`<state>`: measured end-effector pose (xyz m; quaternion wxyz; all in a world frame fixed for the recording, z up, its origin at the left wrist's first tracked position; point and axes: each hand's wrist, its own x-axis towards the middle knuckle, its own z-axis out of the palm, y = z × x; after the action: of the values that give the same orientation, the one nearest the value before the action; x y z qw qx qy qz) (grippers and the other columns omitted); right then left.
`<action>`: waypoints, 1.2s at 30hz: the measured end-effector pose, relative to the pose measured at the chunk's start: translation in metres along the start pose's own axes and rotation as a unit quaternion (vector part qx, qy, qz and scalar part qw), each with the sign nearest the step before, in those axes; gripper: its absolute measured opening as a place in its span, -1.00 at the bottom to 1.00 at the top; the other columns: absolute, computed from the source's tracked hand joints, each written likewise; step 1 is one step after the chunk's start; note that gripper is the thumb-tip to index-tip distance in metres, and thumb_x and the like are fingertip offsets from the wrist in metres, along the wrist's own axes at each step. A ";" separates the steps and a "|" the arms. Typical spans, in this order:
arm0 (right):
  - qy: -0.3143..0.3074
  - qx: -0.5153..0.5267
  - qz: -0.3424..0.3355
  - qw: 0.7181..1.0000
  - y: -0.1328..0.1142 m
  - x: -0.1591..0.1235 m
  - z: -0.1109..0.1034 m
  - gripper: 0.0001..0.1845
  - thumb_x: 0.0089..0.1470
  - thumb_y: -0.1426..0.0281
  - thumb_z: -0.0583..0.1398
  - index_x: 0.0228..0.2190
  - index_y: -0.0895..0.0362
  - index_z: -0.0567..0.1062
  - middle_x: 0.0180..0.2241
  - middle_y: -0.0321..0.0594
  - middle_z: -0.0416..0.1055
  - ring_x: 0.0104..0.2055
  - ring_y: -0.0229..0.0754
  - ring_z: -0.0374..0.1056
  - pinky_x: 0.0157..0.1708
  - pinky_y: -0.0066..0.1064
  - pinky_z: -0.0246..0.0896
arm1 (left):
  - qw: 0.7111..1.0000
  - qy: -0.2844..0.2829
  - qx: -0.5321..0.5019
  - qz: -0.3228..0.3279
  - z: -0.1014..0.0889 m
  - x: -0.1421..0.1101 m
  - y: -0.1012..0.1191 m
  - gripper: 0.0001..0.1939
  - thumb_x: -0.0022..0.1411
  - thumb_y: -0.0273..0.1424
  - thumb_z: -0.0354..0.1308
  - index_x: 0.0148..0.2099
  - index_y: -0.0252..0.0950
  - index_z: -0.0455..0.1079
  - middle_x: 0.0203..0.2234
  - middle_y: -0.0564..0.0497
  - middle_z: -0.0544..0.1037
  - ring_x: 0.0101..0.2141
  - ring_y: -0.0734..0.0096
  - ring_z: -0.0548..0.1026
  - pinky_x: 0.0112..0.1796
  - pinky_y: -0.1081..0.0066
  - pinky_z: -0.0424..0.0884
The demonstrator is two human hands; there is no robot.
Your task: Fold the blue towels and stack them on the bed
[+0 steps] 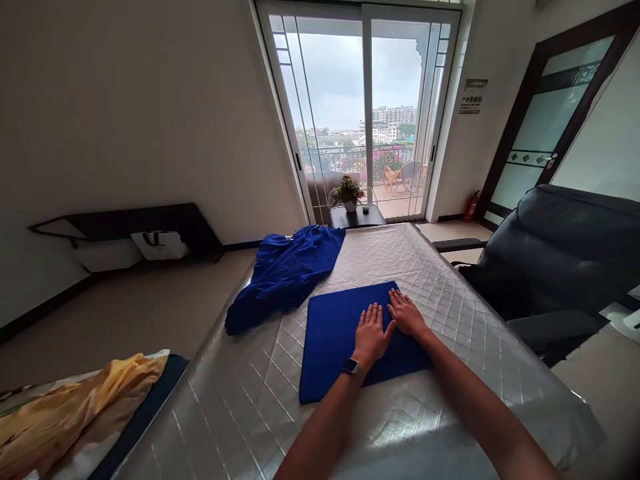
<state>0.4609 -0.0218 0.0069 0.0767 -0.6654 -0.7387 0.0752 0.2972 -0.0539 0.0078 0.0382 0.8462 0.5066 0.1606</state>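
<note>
Watching through the head camera from my end, I see the left hand (371, 333) laid flat, palm down, on a smooth, deep-blue folded fabric rectangle (330, 340), its fingers straight and its thumb spread away from them. Beside it, the right hand (406, 315) lies flat too, fingers stretched out near the rectangle's far right corner; neither is clamped on anything. On the left wrist I make out a dark, square-faced watch (351, 366).

The folded piece sits on a broad surface with a shiny silver quilted cover (240, 400). Farther off to the left on that cover lies a loose, crumpled deep-blue cloth (287, 273), just beside the rectangle. Past the far edge I see a potted plant with a white pot (349, 193), and to the right stands a black padded armchair (575, 247). A rumpled yellow cloth (100, 400) lies at lower left.
</note>
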 end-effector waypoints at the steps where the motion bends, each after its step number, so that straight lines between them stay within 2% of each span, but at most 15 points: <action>1: 0.001 0.000 0.003 1.000 0.000 0.000 0.000 -0.29 0.40 0.19 -0.23 0.43 0.26 -0.03 0.48 -0.13 -0.23 0.51 -0.18 -0.34 0.43 -0.22 -0.40 | 1.000 -0.006 0.005 -0.012 -0.004 -0.006 -0.010 -0.25 0.47 0.03 -0.38 0.47 -0.29 0.07 0.40 -0.14 0.19 0.41 0.16 0.09 0.37 0.08 0.03; 9: -0.003 0.002 0.017 1.000 -0.001 0.001 0.002 -0.28 0.40 0.16 -0.25 0.44 0.24 -0.06 0.48 -0.19 -0.25 0.51 -0.20 -0.34 0.43 -0.24 -0.43 | 0.985 -0.022 0.084 -0.150 -0.045 -0.071 -0.128 -0.12 0.42 0.13 -0.37 0.48 -0.42 0.03 0.44 -0.22 0.07 0.42 0.08 0.03 0.37 0.05 -0.02; 11: -0.002 0.001 0.018 1.000 -0.002 0.000 0.001 -0.28 0.40 0.17 -0.24 0.44 0.24 -0.05 0.48 -0.19 -0.23 0.51 -0.20 -0.33 0.43 -0.24 -0.42 | 0.981 -0.023 0.088 -0.169 -0.051 -0.084 -0.142 -0.09 0.42 0.14 -0.38 0.48 -0.48 -0.01 0.45 -0.24 0.03 0.43 0.10 0.01 0.38 0.10 -0.02; 13: 0.000 -0.001 0.020 1.000 -0.004 -0.001 -0.002 -0.29 0.40 0.19 -0.24 0.44 0.24 -0.03 0.48 -0.19 -0.20 0.51 -0.20 -0.31 0.43 -0.25 -0.41 | 0.981 -0.020 0.086 -0.173 -0.055 -0.092 -0.147 -0.09 0.43 0.12 -0.38 0.48 -0.52 -0.03 0.45 -0.25 0.01 0.43 0.11 0.02 0.38 0.13 -0.01; 17: 0.019 -0.009 0.037 0.999 -0.011 -0.011 -0.011 -0.31 0.39 0.25 -0.23 0.42 0.27 0.01 0.47 -0.12 -0.14 0.51 -0.17 -0.28 0.44 -0.19 -0.44 | 0.983 -0.003 0.085 -0.165 -0.056 -0.095 -0.143 -0.12 0.44 0.09 -0.37 0.47 -0.53 0.00 0.44 -0.29 0.05 0.42 0.10 0.04 0.37 0.10 0.01; 20: 0.038 -0.017 0.036 0.999 -0.015 -0.032 -0.014 -0.32 0.39 0.29 -0.23 0.41 0.30 0.04 0.46 -0.09 -0.11 0.50 -0.15 -0.27 0.44 -0.17 -0.42 | 0.984 0.015 0.083 -0.157 -0.053 -0.095 -0.142 -0.14 0.45 0.07 -0.37 0.46 -0.52 0.03 0.43 -0.29 0.09 0.41 0.11 0.07 0.36 0.09 0.04; 26: 0.032 -0.008 -0.010 0.999 -0.015 -0.090 -0.002 -0.29 0.41 0.18 -0.21 0.41 0.31 0.02 0.46 -0.09 -0.13 0.50 -0.11 -0.24 0.43 -0.12 -0.26 | 0.983 0.018 0.094 -0.154 -0.055 -0.095 -0.146 -0.16 0.46 0.06 -0.31 0.44 -0.54 0.07 0.41 -0.32 0.12 0.40 0.08 0.10 0.35 0.09 0.09; 29: 0.026 0.001 -0.009 1.000 -0.015 -0.103 0.004 -0.29 0.42 0.17 -0.21 0.41 0.31 0.02 0.46 -0.08 -0.15 0.50 -0.11 -0.24 0.44 -0.11 -0.24 | 0.981 0.020 0.111 -0.155 -0.064 -0.092 -0.137 -0.15 0.47 0.04 -0.29 0.43 -0.60 0.06 0.40 -0.37 0.11 0.40 0.04 0.11 0.35 0.08 0.09; 32: 0.025 0.006 0.002 1.000 -0.017 -0.105 0.006 -0.31 0.42 0.19 -0.21 0.41 0.29 0.03 0.46 -0.08 -0.16 0.50 -0.10 -0.24 0.44 -0.09 -0.25 | 0.984 0.049 0.124 -0.122 -0.068 -0.082 -0.102 -0.17 0.47 0.03 -0.29 0.44 -0.59 0.06 0.41 -0.37 0.09 0.40 -0.01 0.10 0.34 0.05 0.10; 36: 0.028 -0.002 0.005 1.000 -0.018 -0.103 0.007 -0.31 0.41 0.21 -0.19 0.41 0.31 0.04 0.45 -0.06 -0.15 0.50 -0.09 -0.25 0.44 -0.10 -0.27 | 0.996 0.043 0.077 -0.006 -0.049 -0.064 -0.021 -0.22 0.47 0.04 -0.27 0.43 -0.46 0.14 0.40 -0.28 0.17 0.38 0.06 0.16 0.33 0.08 0.17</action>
<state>0.4529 -0.1258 0.0023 0.0955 -0.6712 -0.7330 0.0560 0.2368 -0.1040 0.0349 -0.0480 0.8362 0.5233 0.1569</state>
